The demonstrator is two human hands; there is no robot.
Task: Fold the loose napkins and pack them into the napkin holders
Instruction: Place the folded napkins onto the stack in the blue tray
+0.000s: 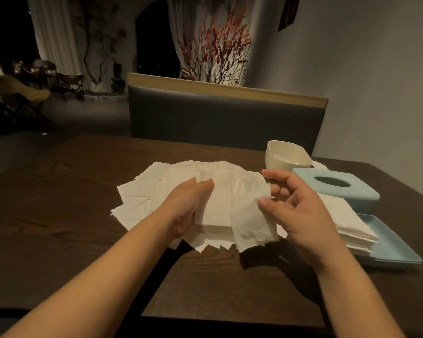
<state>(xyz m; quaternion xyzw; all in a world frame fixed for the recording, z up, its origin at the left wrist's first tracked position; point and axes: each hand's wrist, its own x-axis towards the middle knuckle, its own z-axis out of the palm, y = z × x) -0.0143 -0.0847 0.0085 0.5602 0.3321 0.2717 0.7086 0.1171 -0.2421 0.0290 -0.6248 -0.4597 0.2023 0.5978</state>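
Note:
A spread of several loose white napkins (144, 193) covers the middle of the dark wooden table (59, 215). My left hand (188, 206) holds a folded napkin (217, 203) above the pile, fingers behind it and thumb in front. My right hand (296, 206) pinches the right edge of another napkin (252, 215) between thumb and fingers. To the right lies a light-blue holder tray (396, 250) with a stack of folded napkins (347, 225) in it. Its light-blue lid (337, 189), with an oval slot, rests behind the stack.
A cream bowl-shaped holder (286, 154) stands behind the blue lid near the table's far right. A grey padded bench back (225, 118) runs along the far side of the table. A wall closes the right side.

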